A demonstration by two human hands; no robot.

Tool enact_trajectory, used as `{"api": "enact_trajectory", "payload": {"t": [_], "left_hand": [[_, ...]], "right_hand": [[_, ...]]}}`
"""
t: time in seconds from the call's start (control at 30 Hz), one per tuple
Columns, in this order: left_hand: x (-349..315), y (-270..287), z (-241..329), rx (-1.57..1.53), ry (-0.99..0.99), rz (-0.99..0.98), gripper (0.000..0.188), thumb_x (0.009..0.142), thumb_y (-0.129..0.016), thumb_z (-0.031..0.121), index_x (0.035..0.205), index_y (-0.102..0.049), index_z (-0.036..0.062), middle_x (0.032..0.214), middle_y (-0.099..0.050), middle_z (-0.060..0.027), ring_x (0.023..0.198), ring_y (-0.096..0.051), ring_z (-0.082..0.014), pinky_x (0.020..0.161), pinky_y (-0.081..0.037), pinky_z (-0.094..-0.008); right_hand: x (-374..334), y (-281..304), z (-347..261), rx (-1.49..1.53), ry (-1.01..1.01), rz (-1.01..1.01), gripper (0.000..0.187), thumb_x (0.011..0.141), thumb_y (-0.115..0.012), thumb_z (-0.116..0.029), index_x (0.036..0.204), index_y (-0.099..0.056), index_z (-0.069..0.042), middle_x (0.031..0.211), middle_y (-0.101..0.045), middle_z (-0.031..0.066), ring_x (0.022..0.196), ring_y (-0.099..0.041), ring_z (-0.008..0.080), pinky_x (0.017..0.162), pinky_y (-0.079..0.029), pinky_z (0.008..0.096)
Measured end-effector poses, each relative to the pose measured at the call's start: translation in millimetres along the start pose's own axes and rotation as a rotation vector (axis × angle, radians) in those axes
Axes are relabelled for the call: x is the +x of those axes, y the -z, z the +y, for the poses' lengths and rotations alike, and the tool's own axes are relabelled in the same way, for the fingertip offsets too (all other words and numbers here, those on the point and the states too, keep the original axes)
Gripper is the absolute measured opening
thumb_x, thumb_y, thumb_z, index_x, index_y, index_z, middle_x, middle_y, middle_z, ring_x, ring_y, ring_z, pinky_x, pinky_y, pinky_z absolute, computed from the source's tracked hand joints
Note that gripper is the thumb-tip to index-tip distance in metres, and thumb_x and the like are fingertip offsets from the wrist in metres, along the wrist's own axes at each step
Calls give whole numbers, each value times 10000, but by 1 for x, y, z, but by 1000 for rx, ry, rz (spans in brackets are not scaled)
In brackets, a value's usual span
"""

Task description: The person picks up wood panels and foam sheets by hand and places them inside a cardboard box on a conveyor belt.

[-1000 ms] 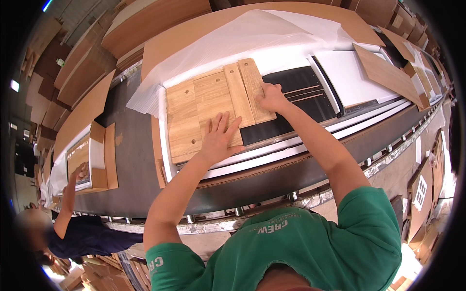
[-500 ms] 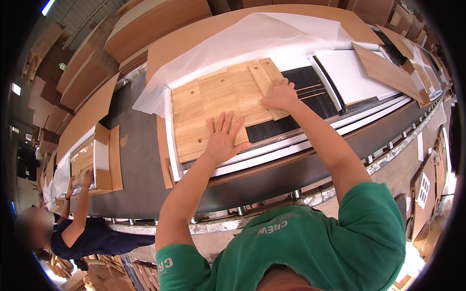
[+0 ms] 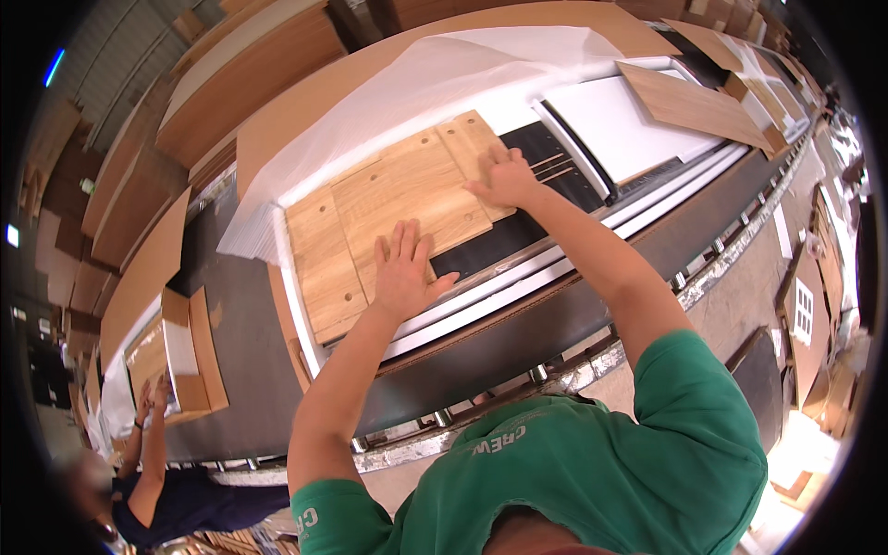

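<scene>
Two flat hands on a set of light wooden boards in an open carton on the belt.

From the head camera, the left hand lies open, fingers spread, palm down on the near edge of the wooden boards, where they meet the black panel beside them. The right hand is also open, resting flat on the far right corner of the boards, gripping nothing. The boards lie side by side, drilled with small holes, inside a shallow carton on the dark conveyor belt. White foam sheet spreads out behind them, and a white panel sits to the right with a brown board leaning over it. Down the belt to the left, another person in a dark shirt has both hands at a second open carton.
</scene>
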State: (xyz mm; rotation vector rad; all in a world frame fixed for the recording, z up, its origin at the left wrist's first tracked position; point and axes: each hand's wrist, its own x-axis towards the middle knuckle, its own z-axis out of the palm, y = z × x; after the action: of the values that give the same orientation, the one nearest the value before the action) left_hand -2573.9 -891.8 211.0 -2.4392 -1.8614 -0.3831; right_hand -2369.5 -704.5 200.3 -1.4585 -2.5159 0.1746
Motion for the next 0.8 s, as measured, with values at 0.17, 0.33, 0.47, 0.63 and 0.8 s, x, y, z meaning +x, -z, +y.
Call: {"api": "enact_trajectory", "payload": {"t": [0.17,0.33,0.47,0.63,0.8], "left_hand": [[43,-26,29,-21,-81,114,608,858,-549,479,1351,-428,143,1423,-318,-217,1328,-278,-385,1031,-199,-612],[88,-48,56,-114,-79,167,631,877,-540,436,1347,-404,38,1421,-342,-188,1328,-300,-346,1048,-219,-564],[104,-67,58,20,-35,143,628,894,-505,422,1337,-392,-8,1419,-353,-173,1339,-286,-318,1067,-214,-532],[105,-50,72,97,123,63,606,906,-462,408,1358,-360,17,1431,-316,-179,1350,-248,-326,1086,-168,-541],[94,-45,64,44,160,17,662,906,-439,489,1386,-329,46,1445,-283,-198,1364,-218,-341,1084,-124,-567]], "right_hand": [[-3,13,-11,-111,48,-83,635,872,-431,-563,1253,-525,-64,1375,-399,175,1155,-366,438,954,-336,487],[13,-33,31,22,140,137,565,896,-397,-511,1321,-465,-145,1398,-378,165,1221,-304,489,1032,-275,506],[35,-28,72,199,161,10,511,917,-377,-418,1337,-439,-135,1409,-362,185,1301,-282,414,1073,-242,476],[20,-14,66,266,116,179,505,904,-421,-323,1268,-461,25,1326,-409,289,1271,-343,407,1074,-257,433],[19,-16,44,320,130,178,443,890,-446,-326,1148,-549,19,1256,-455,294,1208,-387,432,1049,-270,477]]}}
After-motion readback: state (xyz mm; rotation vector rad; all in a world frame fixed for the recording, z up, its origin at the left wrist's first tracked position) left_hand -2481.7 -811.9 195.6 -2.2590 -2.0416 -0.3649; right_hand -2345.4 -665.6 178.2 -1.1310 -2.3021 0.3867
